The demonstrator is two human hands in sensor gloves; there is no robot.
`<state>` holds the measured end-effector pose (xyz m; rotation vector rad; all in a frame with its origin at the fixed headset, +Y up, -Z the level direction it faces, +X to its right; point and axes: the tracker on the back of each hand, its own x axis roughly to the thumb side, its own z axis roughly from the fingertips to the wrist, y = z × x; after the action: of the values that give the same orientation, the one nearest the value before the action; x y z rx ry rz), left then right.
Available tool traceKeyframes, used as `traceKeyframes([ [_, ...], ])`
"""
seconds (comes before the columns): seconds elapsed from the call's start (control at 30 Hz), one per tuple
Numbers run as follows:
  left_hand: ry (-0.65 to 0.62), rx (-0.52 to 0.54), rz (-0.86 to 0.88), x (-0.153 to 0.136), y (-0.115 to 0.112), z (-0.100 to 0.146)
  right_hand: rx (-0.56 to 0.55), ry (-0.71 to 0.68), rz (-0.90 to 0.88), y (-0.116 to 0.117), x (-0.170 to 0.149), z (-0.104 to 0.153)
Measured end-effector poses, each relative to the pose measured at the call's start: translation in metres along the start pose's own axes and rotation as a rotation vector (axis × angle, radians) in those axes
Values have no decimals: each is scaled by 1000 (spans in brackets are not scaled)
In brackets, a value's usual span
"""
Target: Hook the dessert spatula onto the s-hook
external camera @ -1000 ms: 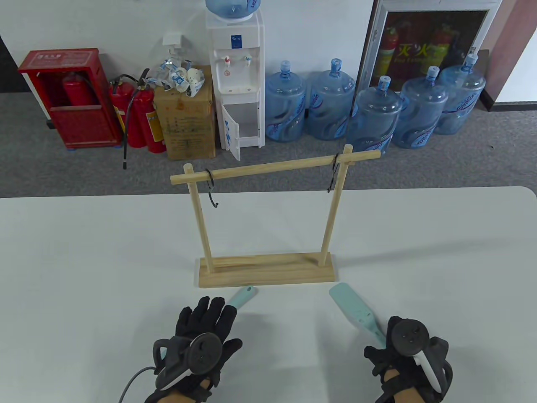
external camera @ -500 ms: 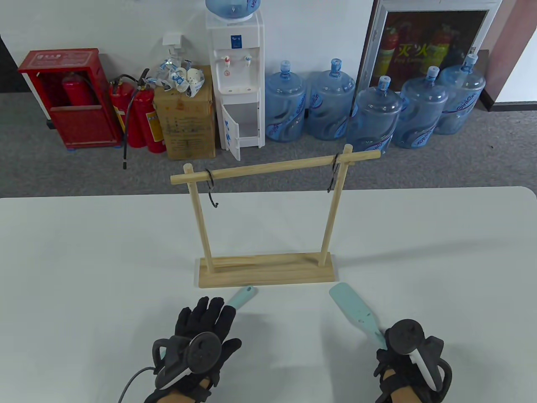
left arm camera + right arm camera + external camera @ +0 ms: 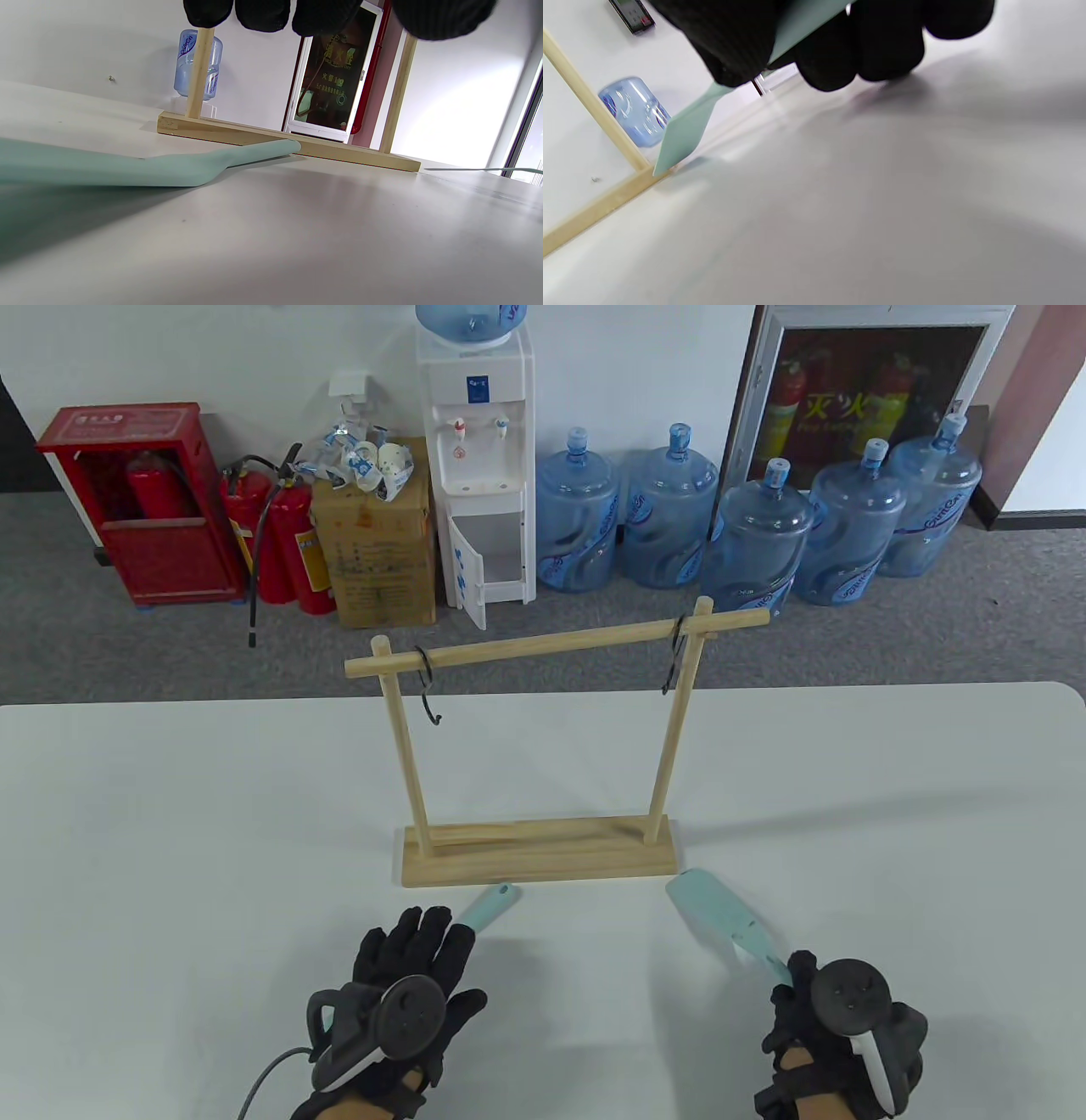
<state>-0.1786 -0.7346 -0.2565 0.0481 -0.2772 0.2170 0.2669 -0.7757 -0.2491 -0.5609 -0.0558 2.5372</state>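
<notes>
The left hand (image 3: pixel 399 984) is lying flat, fingers spread, over one mint spatula (image 3: pixel 490 905) on the table (image 3: pixel 170 857). The right hand (image 3: pixel 836 1027) is gripping the other dessert spatula (image 3: pixel 717 912), lifting it; next it probably needs threading onto an s-hook (image 3: pixel 673 661).

Straight ahead of both hands the wooden rack (image 3: pixel 540 857) stands across the table (image 3: pixel 170 831): its base close in front of the fingers, two posts rising to a crossbar. Between the posts the frame is open. One s-hook (image 3: pixel 428 687) hangs by the left post, another s-hook (image 3: pixel 674 657) against the right post. Bare table lies outward of each hand.
</notes>
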Motion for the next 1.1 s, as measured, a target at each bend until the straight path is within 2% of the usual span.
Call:
traceKeyframes([
  [0.1, 3, -10, -2, -1, -1, 0, -108, -25, -20, -5, 4, 4],
  [0.27, 4, -7, 3, -1, 0, -1, -161, -152, -31, -8, 19, 10],
  [0.43, 6, 0, 5, -2, 0, -1, -130, -346, -59, 0, 44, 17],
  [0.67, 7, 53, 8, -1, 3, 1, -87, -622, 62, 16, 97, 42],
  [0.83, -10, 73, 3, 4, 2, 2, -50, -728, 88, 24, 118, 57],
  [1.1, -55, 48, -36, 16, -4, 2, 36, -844, 92, 36, 139, 73],
])
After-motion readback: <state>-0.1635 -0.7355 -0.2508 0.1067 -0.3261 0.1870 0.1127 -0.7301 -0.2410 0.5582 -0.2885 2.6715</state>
